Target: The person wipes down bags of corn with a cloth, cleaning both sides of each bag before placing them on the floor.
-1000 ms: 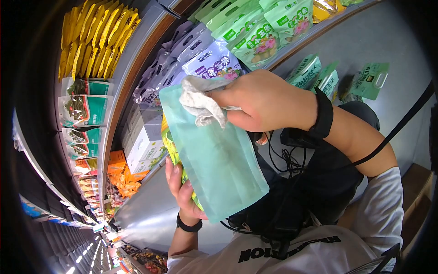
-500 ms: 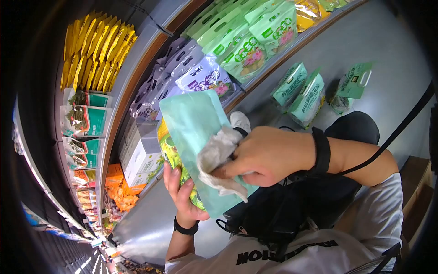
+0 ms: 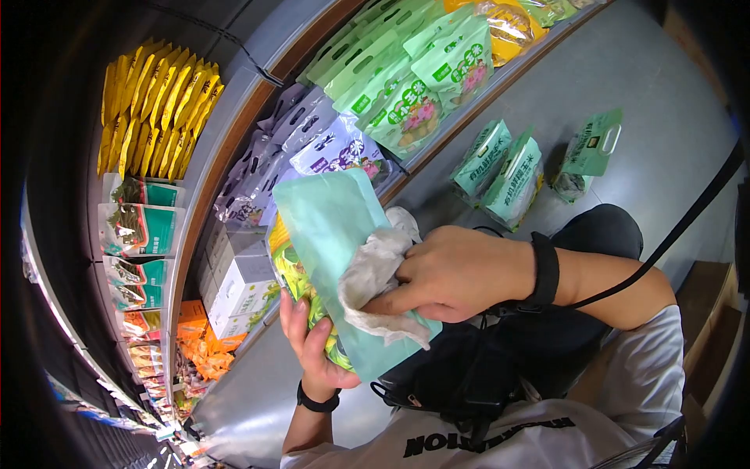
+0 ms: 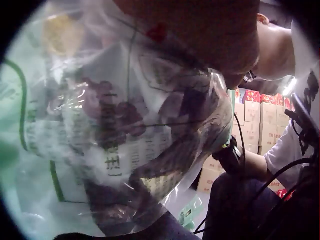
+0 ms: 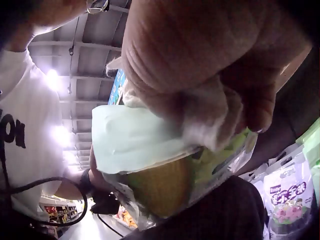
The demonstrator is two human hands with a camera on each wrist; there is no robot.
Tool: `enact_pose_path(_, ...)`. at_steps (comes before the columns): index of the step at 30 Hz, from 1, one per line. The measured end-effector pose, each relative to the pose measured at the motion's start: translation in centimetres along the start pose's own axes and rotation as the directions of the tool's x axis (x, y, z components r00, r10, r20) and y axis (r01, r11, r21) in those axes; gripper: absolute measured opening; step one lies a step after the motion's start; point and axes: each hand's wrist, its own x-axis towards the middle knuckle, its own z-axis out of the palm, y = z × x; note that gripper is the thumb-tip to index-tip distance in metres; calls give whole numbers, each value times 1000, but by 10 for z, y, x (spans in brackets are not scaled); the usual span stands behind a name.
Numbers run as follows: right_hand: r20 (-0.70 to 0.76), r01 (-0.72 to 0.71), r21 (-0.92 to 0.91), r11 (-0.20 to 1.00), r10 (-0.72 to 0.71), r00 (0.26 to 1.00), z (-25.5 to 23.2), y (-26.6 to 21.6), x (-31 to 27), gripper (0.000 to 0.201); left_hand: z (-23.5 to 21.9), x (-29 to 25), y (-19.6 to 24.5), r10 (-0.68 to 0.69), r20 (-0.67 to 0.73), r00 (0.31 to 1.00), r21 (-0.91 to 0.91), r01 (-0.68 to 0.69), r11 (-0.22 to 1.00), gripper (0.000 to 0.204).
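Centre frame, left hand (image 3: 312, 344) fingers curl round the lower edge of the pale-green plastic food pouch (image 3: 332, 234), long axis running upper left to lower right, while right hand (image 3: 461, 273) pinches a crumpled grey-white cloth (image 3: 375, 285) against its face.

A pale green pouch (image 3: 336, 258) stands tilted, plain back facing up — its yellow-green printed front faces away. A crumpled grey-white cloth (image 3: 375, 285) lies pressed against its lower half.

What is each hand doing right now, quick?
Left hand: grips the pale green pouch from below.
Right hand: holds a grey cloth pressed on that pouch.
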Motion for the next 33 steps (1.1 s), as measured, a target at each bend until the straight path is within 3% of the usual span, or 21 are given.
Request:
enact_pose_path(10,-137,-5,-47,999,-2,991,-17,39,27,40,2,-2,5,0,45,999,-26,1,1000,72)
enact_pose_path(13,-299,-15,-17,1000,9,954,-21,56,41,44,3,-1,1,14,59,998,-109,-7,994,73)
enact_pose_path(16,-320,0,-5,1000,-1,948,-18,68,48,42,6,7,-3,-4,22,1000,-82,6,997,74)
enact_pose_path(22,-306,-112,-101,989,76,949,-19,82,44,33,2,2,-3,3,37,999,-42,-2,999,76)
enact_pose_path(30,-291,-110,66,992,124,949,-17,57,35,27,0,-3,2,36,22,999,-97,-33,995,66)
enact_pose_path(33,-159,-156,93,983,170,973,-13,46,27,27,0,-4,2,27,4,1000,-94,-27,995,65)
